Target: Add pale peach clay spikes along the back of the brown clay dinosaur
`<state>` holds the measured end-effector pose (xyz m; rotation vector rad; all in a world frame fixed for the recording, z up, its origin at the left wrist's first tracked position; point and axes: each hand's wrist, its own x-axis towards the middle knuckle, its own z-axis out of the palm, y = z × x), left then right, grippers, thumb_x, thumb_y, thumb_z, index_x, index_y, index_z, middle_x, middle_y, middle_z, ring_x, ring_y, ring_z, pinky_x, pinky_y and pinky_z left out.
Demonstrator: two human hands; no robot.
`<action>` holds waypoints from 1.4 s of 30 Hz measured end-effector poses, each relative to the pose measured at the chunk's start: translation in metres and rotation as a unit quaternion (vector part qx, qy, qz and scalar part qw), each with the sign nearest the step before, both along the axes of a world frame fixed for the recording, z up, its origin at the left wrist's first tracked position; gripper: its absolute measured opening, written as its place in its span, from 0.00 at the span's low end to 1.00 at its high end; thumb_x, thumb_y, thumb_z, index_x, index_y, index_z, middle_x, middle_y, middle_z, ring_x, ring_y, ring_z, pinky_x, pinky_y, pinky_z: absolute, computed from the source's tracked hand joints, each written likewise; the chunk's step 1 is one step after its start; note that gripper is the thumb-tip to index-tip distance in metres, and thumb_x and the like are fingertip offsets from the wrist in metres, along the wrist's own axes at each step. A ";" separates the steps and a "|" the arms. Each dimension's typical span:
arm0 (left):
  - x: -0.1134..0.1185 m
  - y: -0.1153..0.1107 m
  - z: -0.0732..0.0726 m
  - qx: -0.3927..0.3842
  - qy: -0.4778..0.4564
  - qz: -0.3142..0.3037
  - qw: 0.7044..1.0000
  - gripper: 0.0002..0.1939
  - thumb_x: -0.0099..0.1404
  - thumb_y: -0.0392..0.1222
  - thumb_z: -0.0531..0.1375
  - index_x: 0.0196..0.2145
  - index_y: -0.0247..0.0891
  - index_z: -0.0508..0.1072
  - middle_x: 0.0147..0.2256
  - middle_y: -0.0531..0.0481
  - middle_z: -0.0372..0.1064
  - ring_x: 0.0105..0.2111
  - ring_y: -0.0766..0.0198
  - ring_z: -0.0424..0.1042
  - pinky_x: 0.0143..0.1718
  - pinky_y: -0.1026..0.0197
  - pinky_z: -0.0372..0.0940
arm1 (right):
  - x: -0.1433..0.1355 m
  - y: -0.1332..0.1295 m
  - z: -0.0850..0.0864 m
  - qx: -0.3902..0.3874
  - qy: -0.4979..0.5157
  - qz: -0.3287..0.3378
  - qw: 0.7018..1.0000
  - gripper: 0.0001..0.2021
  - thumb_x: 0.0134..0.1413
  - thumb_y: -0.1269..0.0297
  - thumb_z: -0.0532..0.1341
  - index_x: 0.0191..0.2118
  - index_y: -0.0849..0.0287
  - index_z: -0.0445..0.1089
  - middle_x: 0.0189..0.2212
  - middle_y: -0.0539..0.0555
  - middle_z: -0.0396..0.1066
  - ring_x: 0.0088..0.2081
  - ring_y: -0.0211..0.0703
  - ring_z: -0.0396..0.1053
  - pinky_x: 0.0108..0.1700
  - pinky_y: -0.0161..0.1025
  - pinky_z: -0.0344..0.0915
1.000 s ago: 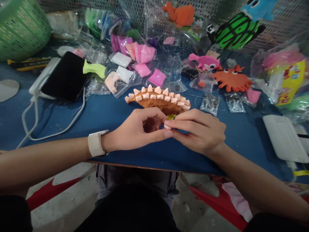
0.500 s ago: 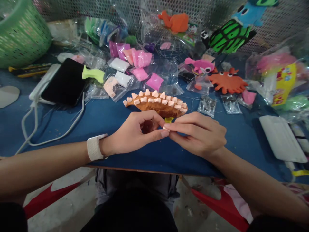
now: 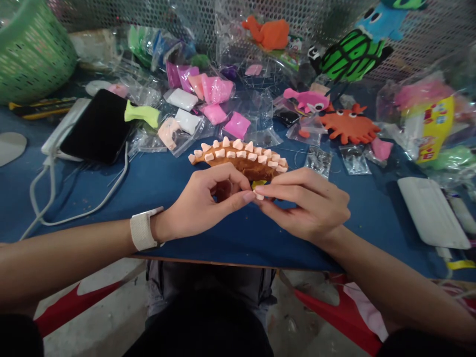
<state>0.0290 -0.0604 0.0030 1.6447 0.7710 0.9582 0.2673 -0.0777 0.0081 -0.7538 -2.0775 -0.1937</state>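
The small pale piece point(image 3: 259, 197) is pinched in the right hand's point(image 3: 312, 203) fingers; the left hand's point(image 3: 208, 198) fingertips meet its left side, their grip unclear. Just beyond, the spiked brown figure point(image 3: 243, 165) lies lengthwise left to right.

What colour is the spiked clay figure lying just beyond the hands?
The spiked clay figure has an orange-brown body with pale pink spikes, shown best in the head view.

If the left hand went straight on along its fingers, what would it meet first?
Likely the small, pale pink, clay-like piece at the fingertips of the right hand, though depth there is unclear.
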 end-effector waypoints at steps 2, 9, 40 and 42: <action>0.000 0.000 -0.001 0.017 0.005 0.000 1.000 0.12 0.75 0.48 0.73 0.40 0.36 0.83 0.31 0.51 0.74 0.28 0.70 0.69 0.29 0.67 0.65 | 0.000 0.000 0.000 -0.003 -0.001 0.001 1.000 0.10 0.65 0.73 0.76 0.48 0.53 0.83 0.38 0.48 0.86 0.34 0.36 0.83 0.34 0.33 0.78; -0.005 0.006 0.002 0.226 0.027 0.035 0.973 0.03 0.76 0.41 0.72 0.42 0.40 0.86 0.34 0.51 0.80 0.29 0.70 0.73 0.30 0.66 0.69 | -0.003 -0.001 -0.002 -0.053 0.089 0.021 0.994 0.13 0.63 0.66 0.79 0.51 0.50 0.84 0.41 0.50 0.88 0.29 0.38 0.81 0.31 0.36 0.80; -0.003 0.000 0.005 0.087 -0.047 -0.001 0.995 0.10 0.73 0.46 0.76 0.45 0.37 0.90 0.35 0.47 0.85 0.29 0.69 0.80 0.27 0.69 0.73 | 0.004 -0.007 0.006 0.026 0.005 0.000 1.000 0.11 0.65 0.72 0.77 0.48 0.48 0.86 0.39 0.45 0.90 0.31 0.40 0.87 0.37 0.35 0.87; -0.001 -0.001 0.005 0.020 -0.083 -0.033 0.996 0.11 0.73 0.47 0.76 0.43 0.36 0.90 0.34 0.47 0.84 0.24 0.71 0.76 0.24 0.70 0.70 | 0.004 -0.006 0.006 0.025 -0.001 0.008 1.000 0.12 0.65 0.73 0.77 0.49 0.49 0.86 0.40 0.45 0.91 0.33 0.39 0.88 0.40 0.33 0.87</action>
